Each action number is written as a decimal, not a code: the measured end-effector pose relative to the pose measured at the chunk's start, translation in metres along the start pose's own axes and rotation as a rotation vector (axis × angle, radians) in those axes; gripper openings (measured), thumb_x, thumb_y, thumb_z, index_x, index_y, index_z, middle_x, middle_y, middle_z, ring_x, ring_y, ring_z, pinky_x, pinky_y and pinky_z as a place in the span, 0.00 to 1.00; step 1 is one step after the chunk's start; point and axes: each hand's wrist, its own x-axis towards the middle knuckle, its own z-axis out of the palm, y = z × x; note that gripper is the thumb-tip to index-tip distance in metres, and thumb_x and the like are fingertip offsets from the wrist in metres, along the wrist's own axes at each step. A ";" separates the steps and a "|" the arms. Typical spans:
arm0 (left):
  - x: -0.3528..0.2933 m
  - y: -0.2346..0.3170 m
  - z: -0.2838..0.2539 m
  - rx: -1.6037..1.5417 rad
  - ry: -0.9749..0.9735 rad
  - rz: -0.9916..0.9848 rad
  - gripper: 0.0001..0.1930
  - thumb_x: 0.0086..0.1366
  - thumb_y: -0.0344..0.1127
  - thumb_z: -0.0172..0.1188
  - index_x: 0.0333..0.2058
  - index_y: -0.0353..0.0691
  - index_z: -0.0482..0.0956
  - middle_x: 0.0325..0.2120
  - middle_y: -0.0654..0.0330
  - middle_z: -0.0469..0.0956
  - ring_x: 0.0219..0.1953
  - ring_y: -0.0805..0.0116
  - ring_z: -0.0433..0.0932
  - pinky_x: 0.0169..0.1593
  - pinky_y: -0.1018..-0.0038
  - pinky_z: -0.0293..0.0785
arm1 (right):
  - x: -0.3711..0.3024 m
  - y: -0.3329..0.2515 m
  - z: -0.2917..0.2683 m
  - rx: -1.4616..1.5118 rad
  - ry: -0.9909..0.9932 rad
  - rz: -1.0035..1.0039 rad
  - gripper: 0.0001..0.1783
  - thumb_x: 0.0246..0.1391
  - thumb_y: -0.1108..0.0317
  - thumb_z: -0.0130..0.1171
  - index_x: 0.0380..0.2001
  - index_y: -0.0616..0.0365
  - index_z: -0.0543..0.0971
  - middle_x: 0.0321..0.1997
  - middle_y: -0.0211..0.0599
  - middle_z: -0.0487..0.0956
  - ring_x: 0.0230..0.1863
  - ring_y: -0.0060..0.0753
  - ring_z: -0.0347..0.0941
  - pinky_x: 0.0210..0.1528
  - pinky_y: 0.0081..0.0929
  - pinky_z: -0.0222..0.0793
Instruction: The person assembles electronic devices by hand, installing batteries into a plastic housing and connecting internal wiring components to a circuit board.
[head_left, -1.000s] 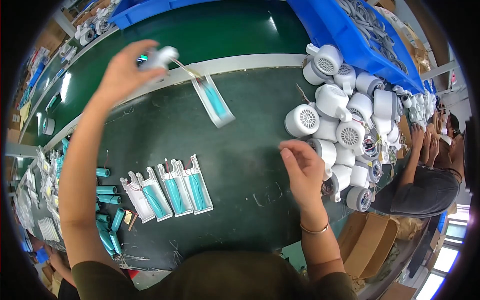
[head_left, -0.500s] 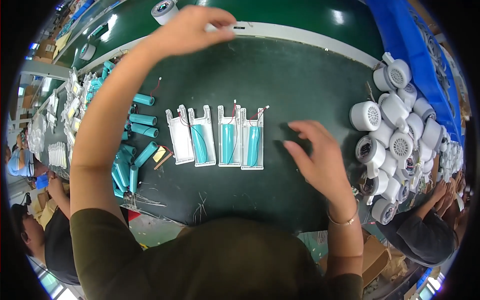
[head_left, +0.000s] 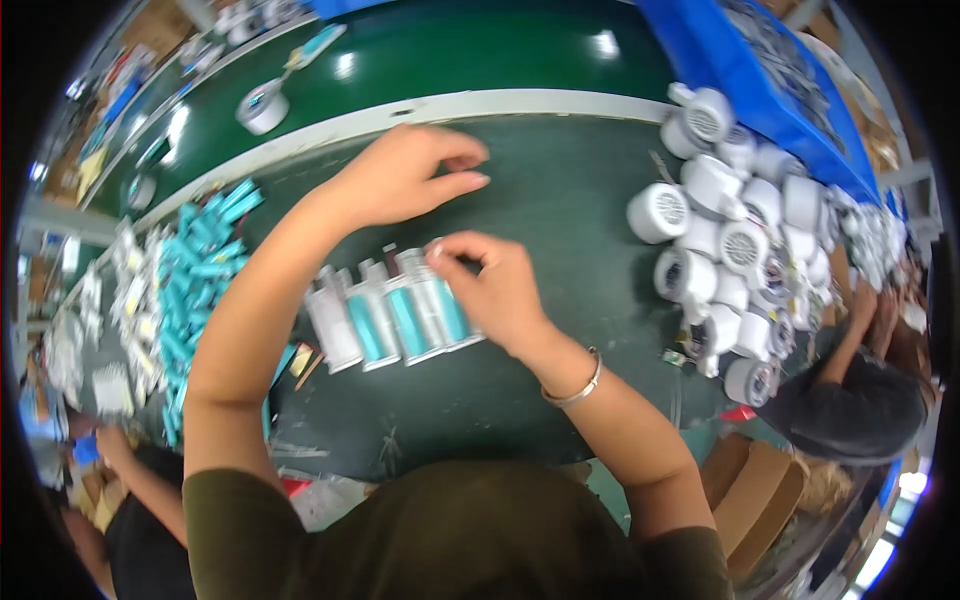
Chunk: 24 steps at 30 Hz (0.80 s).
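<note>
In a row on the dark green table lie white plastic half-casings, long and narrow. The leftmost has no battery in it, while the others each hold a teal cylindrical battery. My right hand is over the top of the rightmost casing, its thumb and forefinger pinched together. A tiny whitish spot shows at those fingertips, too blurred to name. Above the row my left hand hovers with thumb and fingers apart, holding nothing I can see. The right hand partly covers the rightmost battery.
A heap of teal batteries lies left, beside white plastic parts. White round fan heads pile up right, under a blue bin. Beyond a pale rail, another fan head stands on a green surface. Other people sit at both sides.
My right hand has moved left onto the rightmost casing and closed its fingertips. My left hand has come back from the rail toward the row. The whole view has shifted.
</note>
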 end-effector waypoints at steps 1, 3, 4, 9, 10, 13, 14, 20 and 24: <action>-0.002 0.001 0.000 0.010 0.005 -0.008 0.13 0.55 0.40 0.59 0.32 0.36 0.76 0.27 0.53 0.78 0.30 0.59 0.77 0.35 0.69 0.72 | -0.006 -0.003 -0.008 0.123 -0.066 0.068 0.06 0.47 0.69 0.58 0.26 0.62 0.76 0.25 0.42 0.78 0.29 0.40 0.75 0.34 0.29 0.69; -0.008 0.004 -0.003 -0.007 0.001 -0.037 0.13 0.55 0.38 0.59 0.34 0.35 0.77 0.27 0.53 0.78 0.30 0.61 0.77 0.36 0.70 0.72 | -0.019 -0.018 -0.036 0.001 -0.130 -0.005 0.06 0.47 0.70 0.58 0.24 0.61 0.75 0.25 0.38 0.77 0.28 0.38 0.74 0.33 0.28 0.67; -0.004 0.005 0.001 -0.037 -0.004 -0.041 0.13 0.55 0.38 0.59 0.35 0.35 0.77 0.27 0.54 0.78 0.30 0.62 0.78 0.36 0.71 0.73 | -0.027 -0.018 -0.056 -0.196 -0.129 -0.092 0.04 0.47 0.71 0.59 0.26 0.59 0.76 0.26 0.36 0.78 0.29 0.33 0.73 0.34 0.26 0.66; 0.074 0.021 0.064 -0.664 -0.094 -0.235 0.15 0.57 0.38 0.58 0.38 0.33 0.75 0.27 0.57 0.77 0.31 0.71 0.77 0.35 0.76 0.73 | -0.045 -0.007 -0.092 -0.475 -0.104 -0.240 0.06 0.43 0.74 0.60 0.29 0.57 0.80 0.28 0.31 0.79 0.31 0.30 0.71 0.37 0.27 0.63; 0.092 0.028 0.079 -0.906 -0.055 -0.320 0.15 0.58 0.38 0.57 0.38 0.32 0.74 0.28 0.56 0.77 0.31 0.70 0.77 0.34 0.76 0.73 | -0.045 -0.004 -0.093 -0.471 -0.106 -0.253 0.06 0.43 0.74 0.60 0.29 0.57 0.80 0.28 0.31 0.79 0.31 0.30 0.71 0.37 0.27 0.63; 0.145 0.043 0.100 -0.925 -0.081 -0.669 0.16 0.60 0.38 0.54 0.38 0.29 0.72 0.28 0.53 0.76 0.33 0.68 0.78 0.34 0.75 0.75 | -0.040 -0.002 -0.096 -0.412 -0.102 -0.273 0.06 0.45 0.73 0.60 0.30 0.58 0.79 0.24 0.31 0.76 0.31 0.33 0.69 0.38 0.28 0.63; 0.159 0.047 0.106 -0.822 -0.104 -0.723 0.16 0.61 0.38 0.53 0.37 0.28 0.71 0.28 0.52 0.76 0.34 0.68 0.78 0.34 0.74 0.75 | -0.040 -0.002 -0.098 -0.394 -0.095 -0.275 0.06 0.45 0.74 0.59 0.30 0.58 0.79 0.24 0.31 0.76 0.31 0.34 0.69 0.38 0.28 0.63; 0.197 0.034 0.149 -0.261 -0.055 -0.349 0.16 0.55 0.31 0.57 0.40 0.26 0.70 0.24 0.51 0.76 0.25 0.67 0.79 0.29 0.75 0.76 | -0.044 0.000 -0.105 -0.330 -0.126 -0.249 0.06 0.47 0.74 0.58 0.31 0.58 0.78 0.26 0.32 0.76 0.32 0.36 0.69 0.41 0.29 0.62; 0.162 0.038 0.123 -1.054 0.150 -0.440 0.13 0.58 0.24 0.53 0.43 0.28 0.67 0.29 0.53 0.75 0.29 0.65 0.79 0.32 0.79 0.75 | -0.045 0.000 -0.111 -0.094 -0.201 -0.085 0.05 0.46 0.73 0.60 0.29 0.58 0.79 0.28 0.33 0.77 0.36 0.33 0.70 0.42 0.28 0.63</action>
